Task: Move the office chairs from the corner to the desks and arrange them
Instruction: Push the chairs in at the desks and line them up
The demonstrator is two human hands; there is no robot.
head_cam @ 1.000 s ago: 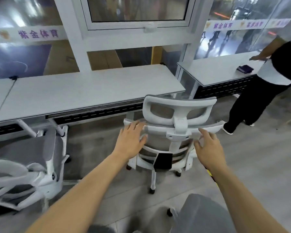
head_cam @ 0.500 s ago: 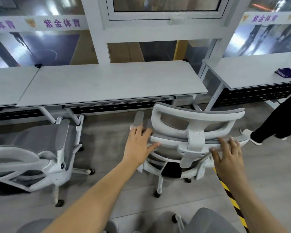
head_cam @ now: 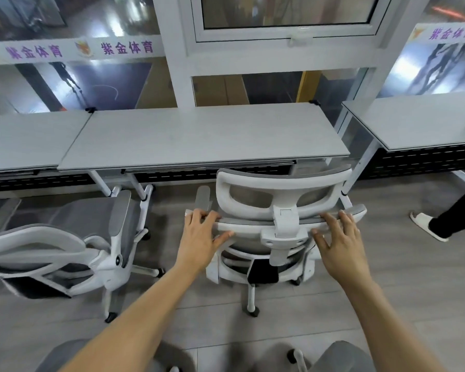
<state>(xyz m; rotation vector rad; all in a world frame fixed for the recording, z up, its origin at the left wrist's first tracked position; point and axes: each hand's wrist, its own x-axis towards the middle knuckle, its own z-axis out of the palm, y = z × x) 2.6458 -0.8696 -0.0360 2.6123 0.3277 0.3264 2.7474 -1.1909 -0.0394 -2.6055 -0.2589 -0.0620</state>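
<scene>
A white office chair [head_cam: 282,189] with grey mesh stands with its back to me, facing the middle desk [head_cam: 204,138]. My left hand [head_cam: 199,237] grips the left end of the backrest's top rail, thumb under it. On the right end of that rail rests my right hand [head_cam: 338,242], fingers over the edge. A second white and grey chair [head_cam: 65,245] stands to the left, turned sideways, by the desk legs.
A left desk [head_cam: 24,140] and a right desk [head_cam: 419,122] flank the middle one along the glass wall. Another person's leg and white shoe [head_cam: 427,226] stand at the right. Grey chair parts [head_cam: 341,358] sit at the bottom edge, close to me.
The chair has rolled toward the middle desk and squared up to it, both hands staying on its top rail. The other person has shifted out to the right edge.
</scene>
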